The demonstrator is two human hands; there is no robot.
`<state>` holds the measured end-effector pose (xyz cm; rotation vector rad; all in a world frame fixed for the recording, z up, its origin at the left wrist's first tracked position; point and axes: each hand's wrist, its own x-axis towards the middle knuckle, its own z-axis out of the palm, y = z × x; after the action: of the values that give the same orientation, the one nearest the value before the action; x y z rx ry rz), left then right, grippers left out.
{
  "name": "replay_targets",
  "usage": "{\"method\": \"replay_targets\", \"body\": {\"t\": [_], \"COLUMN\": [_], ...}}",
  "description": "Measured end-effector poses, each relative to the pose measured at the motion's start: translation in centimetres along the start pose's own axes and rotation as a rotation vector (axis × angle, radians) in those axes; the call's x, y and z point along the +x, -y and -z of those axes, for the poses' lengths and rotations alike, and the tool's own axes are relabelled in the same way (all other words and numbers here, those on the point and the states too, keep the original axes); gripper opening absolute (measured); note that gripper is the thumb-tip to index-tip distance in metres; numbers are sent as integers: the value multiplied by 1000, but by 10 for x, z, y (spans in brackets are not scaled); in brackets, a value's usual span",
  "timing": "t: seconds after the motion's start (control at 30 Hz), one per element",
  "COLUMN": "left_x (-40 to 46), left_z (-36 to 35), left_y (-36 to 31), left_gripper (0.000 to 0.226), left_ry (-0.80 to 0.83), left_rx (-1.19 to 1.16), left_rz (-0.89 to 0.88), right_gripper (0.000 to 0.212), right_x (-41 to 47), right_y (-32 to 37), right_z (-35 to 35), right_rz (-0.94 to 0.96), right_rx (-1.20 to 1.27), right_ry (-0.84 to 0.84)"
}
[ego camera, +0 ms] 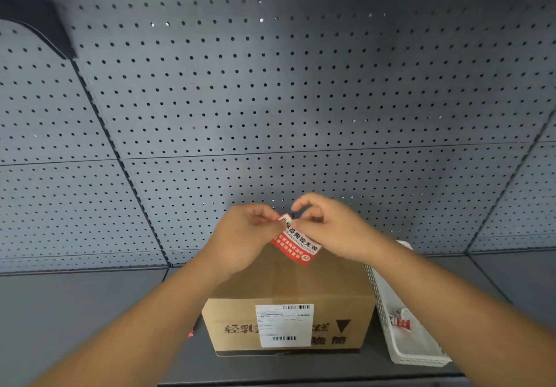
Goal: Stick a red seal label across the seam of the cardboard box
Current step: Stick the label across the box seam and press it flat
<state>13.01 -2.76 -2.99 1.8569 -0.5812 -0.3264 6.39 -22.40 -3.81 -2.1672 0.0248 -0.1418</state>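
A red seal label (296,240) with a white band of black Chinese characters is hanging in the air above the far edge of a cardboard box (288,296), tilted so that its lower end is slanting down to the right. Both hands are meeting at its upper end. The left hand (246,236) is curling its fingers in and pinching the label's top corner between thumb and fingertips. The right hand (331,227) is pinching the same upper end from the other side with thumb and forefinger, its remaining fingers arching loosely above. Whether the label is touching the box top is not clear, since the hands are covering that spot.

The box is sitting closed on a dark grey shelf (75,311), its top flaps meeting in a seam running away from the viewer. On its near face a white shipping label (284,325) with barcodes is covering part of some printed black Chinese lettering, and a black downward-pointing triangle is showing to the right of it.

Just beside the box on the right, a white perforated plastic basket (400,347) is resting on the shelf, holding a small red-and-white item (398,322) that is too blurred to identify. A grey pegboard wall (270,86) dotted with rows of holes is filling the background. Both bare forearms are reaching in from the bottom corners.
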Motion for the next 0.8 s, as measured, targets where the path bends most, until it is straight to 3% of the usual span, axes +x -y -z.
{"method": "replay_targets", "body": {"t": [0.13,0.43,0.57,0.8], "left_x": [7,19,25,36], "left_z": [7,11,11,11], "left_y": [18,36,43,50], "left_gripper": [10,11,16,27], "left_ry": [-55,-132,-152,-46], "left_rx": [-130,-144,88,388], "left_rz": [90,220,163,150], "right_gripper": [14,14,18,23], "right_x": [-3,8,16,25], "right_y": [-17,-24,-23,-33], "right_z": [-13,-26,-31,-37], "right_rz": [-157,-316,-329,-389], "right_rx": [131,250,191,67], "right_ry": [27,-65,-223,-273]}}
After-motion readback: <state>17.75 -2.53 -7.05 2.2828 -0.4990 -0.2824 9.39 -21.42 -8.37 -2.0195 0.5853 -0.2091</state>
